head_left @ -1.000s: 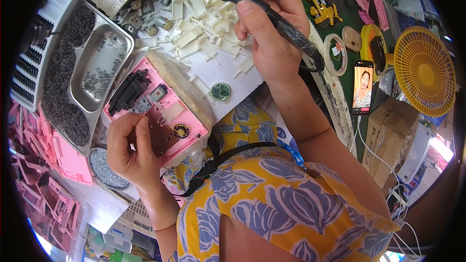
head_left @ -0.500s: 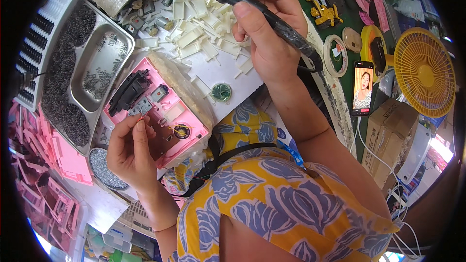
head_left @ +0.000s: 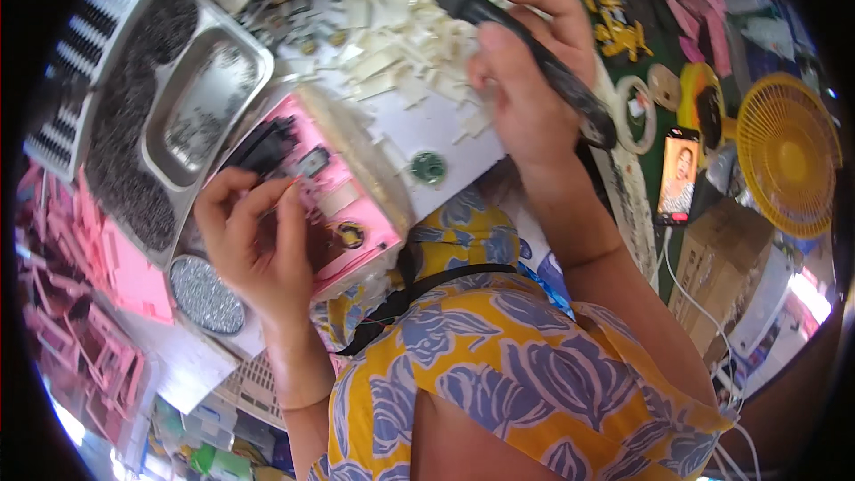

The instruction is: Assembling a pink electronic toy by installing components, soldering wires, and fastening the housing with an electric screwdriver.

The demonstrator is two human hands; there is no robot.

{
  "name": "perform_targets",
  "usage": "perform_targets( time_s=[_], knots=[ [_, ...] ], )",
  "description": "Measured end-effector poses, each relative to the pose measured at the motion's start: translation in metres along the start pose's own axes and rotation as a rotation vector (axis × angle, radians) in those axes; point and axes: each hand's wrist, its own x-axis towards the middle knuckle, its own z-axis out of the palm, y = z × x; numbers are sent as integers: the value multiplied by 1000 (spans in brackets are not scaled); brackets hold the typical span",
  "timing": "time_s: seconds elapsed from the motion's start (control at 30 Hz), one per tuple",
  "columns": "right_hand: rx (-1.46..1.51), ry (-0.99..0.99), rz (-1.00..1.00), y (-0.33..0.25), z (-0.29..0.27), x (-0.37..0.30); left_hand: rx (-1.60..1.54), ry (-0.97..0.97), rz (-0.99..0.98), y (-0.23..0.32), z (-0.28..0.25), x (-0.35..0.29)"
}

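Note:
My right hand (head_left: 539, 93) grips the dark handle of a soldering iron (head_left: 472, 7), raised above a heap of white plastic parts (head_left: 392, 22). Its metal end points to the far left. My left hand (head_left: 258, 232) reaches over an opened pink plastic case (head_left: 385, 221), its thumb and forefinger drawn together near the small parts inside. Whatever lies between those fingertips is blurred. Inside the case are a black part (head_left: 264, 147), a small grey block (head_left: 312, 162) and a round part with yellow wire (head_left: 350, 234). A round green circuit board (head_left: 428, 168) lies to the right of the case.
Small dark springs (head_left: 134, 116) fill part of a metal tray (head_left: 267, 61) at left. A round dish of small metal pieces (head_left: 207, 294) sits nearer. Pink plastic parts (head_left: 80, 330) pile up far left. At right are a phone (head_left: 679, 176), a yellow fan (head_left: 788, 156) and a cardboard box (head_left: 721, 254).
The whole view has shifted, moving the scene slightly right and down. My right hand still holds the soldering iron aloft. My left fingers have curled further over the pink case.

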Motion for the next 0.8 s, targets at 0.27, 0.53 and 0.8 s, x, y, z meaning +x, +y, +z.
perform_targets(
  time_s=[0.27,0.53,0.8],
  knots=[
    [-110,-268,-61,-9,-25,-30,114,3,13,-5,1,8],
    [-164,-344,67,-15,-23,-45,132,-59,23,-6,0,6],
    [-181,-242,156,-14,-15,-42,-65,-107,14,2,-4,-1]
  ],
)
